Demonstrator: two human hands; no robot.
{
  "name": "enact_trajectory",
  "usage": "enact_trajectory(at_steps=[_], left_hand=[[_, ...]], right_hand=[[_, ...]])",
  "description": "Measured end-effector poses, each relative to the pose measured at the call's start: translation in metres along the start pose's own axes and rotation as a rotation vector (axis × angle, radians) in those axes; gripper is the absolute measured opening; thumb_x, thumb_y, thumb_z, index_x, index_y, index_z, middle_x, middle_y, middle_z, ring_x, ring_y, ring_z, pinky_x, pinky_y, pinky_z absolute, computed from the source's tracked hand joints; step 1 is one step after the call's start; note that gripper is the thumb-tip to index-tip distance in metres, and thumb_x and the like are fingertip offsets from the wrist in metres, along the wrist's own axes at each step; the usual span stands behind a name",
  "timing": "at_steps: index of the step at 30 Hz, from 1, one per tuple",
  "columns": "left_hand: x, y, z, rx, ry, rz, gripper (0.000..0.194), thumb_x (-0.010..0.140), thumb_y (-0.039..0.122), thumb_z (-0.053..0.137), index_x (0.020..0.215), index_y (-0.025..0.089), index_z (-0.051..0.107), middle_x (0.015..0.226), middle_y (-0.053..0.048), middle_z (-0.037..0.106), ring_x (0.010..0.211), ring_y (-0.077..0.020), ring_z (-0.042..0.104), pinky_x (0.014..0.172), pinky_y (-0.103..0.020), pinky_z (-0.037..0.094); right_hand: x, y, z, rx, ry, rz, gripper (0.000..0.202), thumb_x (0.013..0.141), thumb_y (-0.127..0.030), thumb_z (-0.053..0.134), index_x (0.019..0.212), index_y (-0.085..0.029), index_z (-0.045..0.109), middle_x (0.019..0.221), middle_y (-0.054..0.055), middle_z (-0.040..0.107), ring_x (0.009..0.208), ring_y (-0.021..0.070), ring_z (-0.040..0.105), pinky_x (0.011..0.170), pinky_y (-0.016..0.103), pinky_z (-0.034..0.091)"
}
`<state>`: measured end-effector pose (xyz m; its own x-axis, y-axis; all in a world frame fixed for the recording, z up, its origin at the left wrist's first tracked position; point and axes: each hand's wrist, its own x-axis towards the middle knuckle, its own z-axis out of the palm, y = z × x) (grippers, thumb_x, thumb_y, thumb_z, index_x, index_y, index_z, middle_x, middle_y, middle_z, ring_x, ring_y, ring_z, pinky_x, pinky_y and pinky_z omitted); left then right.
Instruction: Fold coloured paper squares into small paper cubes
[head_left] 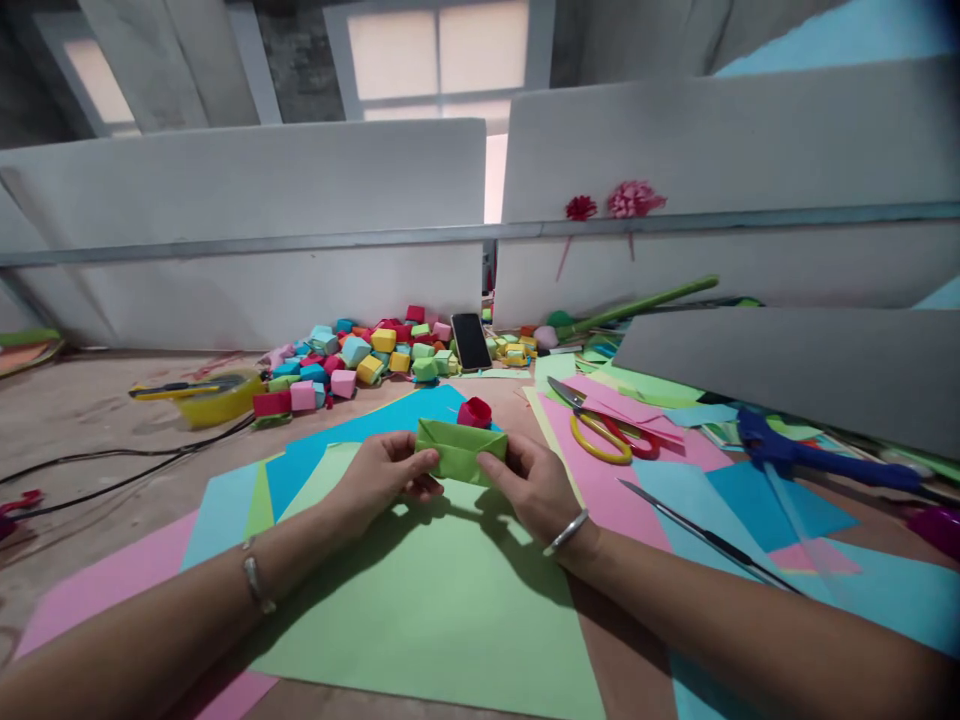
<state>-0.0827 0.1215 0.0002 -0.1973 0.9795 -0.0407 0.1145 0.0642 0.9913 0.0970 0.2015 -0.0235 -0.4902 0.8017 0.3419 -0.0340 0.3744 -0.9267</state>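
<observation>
Between my two hands is a small folded piece of green paper [459,452], creased into a flat rectangle. My left hand [397,468] pinches its left end between thumb and fingers. At the right end, the thumb and fingers of my right hand [531,480] close on it too. Just behind the folded paper sits a small red paper piece [475,412], its lower part hidden. Beneath both hands lies a large light green sheet [427,610], overlapping blue and pink sheets.
Several coloured paper cubes [360,352] are heaped at the back by a phone [471,342]. To the right lie scissors [600,425], a pointed metal tool [705,532] and a blue glue gun [817,455]. A yellow tape roll [217,402] is at left. White boards [247,190] stand behind.
</observation>
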Motion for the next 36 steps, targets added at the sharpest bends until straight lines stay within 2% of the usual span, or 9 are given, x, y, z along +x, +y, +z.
enact_trajectory(at_steps=[4, 9, 13, 18, 22, 26, 32, 36], left_hand=[[-0.002, -0.007, 0.002, -0.04, 0.072, -0.007, 0.039, 0.07, 0.047, 0.074, 0.085, 0.012, 0.063, 0.068, -0.005, 0.07, 0.059, -0.0166, 0.068, 0.054, -0.026, 0.054], [-0.006, -0.005, 0.001, -0.045, 0.079, 0.034, 0.036, 0.071, 0.044, 0.074, 0.084, 0.013, 0.063, 0.066, -0.003, 0.07, 0.06, -0.0167, 0.068, 0.053, -0.024, 0.053], [-0.01, -0.003, 0.001, -0.01, 0.005, 0.123, 0.036, 0.074, 0.046, 0.071, 0.087, 0.012, 0.063, 0.061, -0.003, 0.068, 0.052, -0.0144, 0.063, 0.047, -0.023, 0.049], [-0.011, -0.005, 0.002, -0.032, -0.086, 0.053, 0.044, 0.074, 0.053, 0.069, 0.087, 0.012, 0.063, 0.056, -0.004, 0.068, 0.041, -0.0121, 0.057, 0.042, -0.022, 0.045], [-0.007, -0.009, 0.002, -0.06, -0.009, 0.034, 0.038, 0.074, 0.048, 0.072, 0.085, 0.012, 0.065, 0.062, -0.006, 0.071, 0.043, -0.0104, 0.057, 0.044, -0.021, 0.044], [-0.005, -0.011, 0.0, -0.081, 0.058, 0.053, 0.033, 0.074, 0.044, 0.072, 0.082, 0.012, 0.067, 0.067, -0.006, 0.072, 0.047, -0.0099, 0.056, 0.046, -0.021, 0.043], [-0.008, -0.01, 0.0, -0.063, 0.037, 0.045, 0.026, 0.071, 0.039, 0.076, 0.075, 0.014, 0.07, 0.066, -0.002, 0.07, 0.046, -0.008, 0.053, 0.045, -0.019, 0.04], [-0.008, -0.01, 0.001, -0.09, 0.003, 0.04, 0.033, 0.072, 0.045, 0.074, 0.077, 0.014, 0.07, 0.069, -0.004, 0.07, 0.05, -0.0095, 0.055, 0.045, -0.02, 0.042]], right_hand=[[0.001, 0.002, 0.004, 0.124, -0.085, 0.068, 0.024, 0.078, -0.037, 0.063, 0.09, -0.017, 0.058, 0.077, 0.0, 0.063, 0.058, 0.0137, 0.06, 0.054, 0.028, 0.052], [0.004, 0.0, 0.006, 0.191, -0.05, 0.104, 0.022, 0.073, -0.034, 0.065, 0.084, -0.017, 0.057, 0.073, 0.0, 0.062, 0.06, 0.0134, 0.059, 0.051, 0.027, 0.053], [0.003, -0.003, 0.006, 0.147, -0.058, 0.095, 0.019, 0.072, -0.031, 0.065, 0.083, -0.018, 0.057, 0.073, 0.0, 0.064, 0.062, 0.0143, 0.061, 0.053, 0.027, 0.053], [0.001, -0.004, 0.005, 0.132, -0.09, 0.079, 0.02, 0.071, -0.029, 0.065, 0.086, -0.018, 0.057, 0.079, 0.001, 0.066, 0.07, 0.0168, 0.063, 0.059, 0.028, 0.054], [0.0, -0.005, 0.004, 0.17, -0.041, 0.043, 0.032, 0.07, -0.028, 0.069, 0.097, -0.019, 0.054, 0.081, 0.001, 0.068, 0.074, 0.0169, 0.065, 0.067, 0.03, 0.053], [-0.002, -0.005, 0.003, 0.192, -0.013, -0.035, 0.039, 0.073, -0.028, 0.069, 0.106, -0.022, 0.05, 0.089, 0.003, 0.067, 0.077, 0.0168, 0.065, 0.065, 0.03, 0.053], [-0.001, -0.007, 0.003, 0.072, -0.095, -0.006, 0.023, 0.073, -0.038, 0.068, 0.082, -0.017, 0.068, 0.091, 0.005, 0.061, 0.068, 0.0134, 0.059, 0.057, 0.027, 0.052], [0.001, -0.008, 0.003, 0.026, -0.143, -0.017, 0.022, 0.073, -0.038, 0.067, 0.078, -0.017, 0.074, 0.087, 0.005, 0.062, 0.069, 0.014, 0.058, 0.058, 0.027, 0.05]])
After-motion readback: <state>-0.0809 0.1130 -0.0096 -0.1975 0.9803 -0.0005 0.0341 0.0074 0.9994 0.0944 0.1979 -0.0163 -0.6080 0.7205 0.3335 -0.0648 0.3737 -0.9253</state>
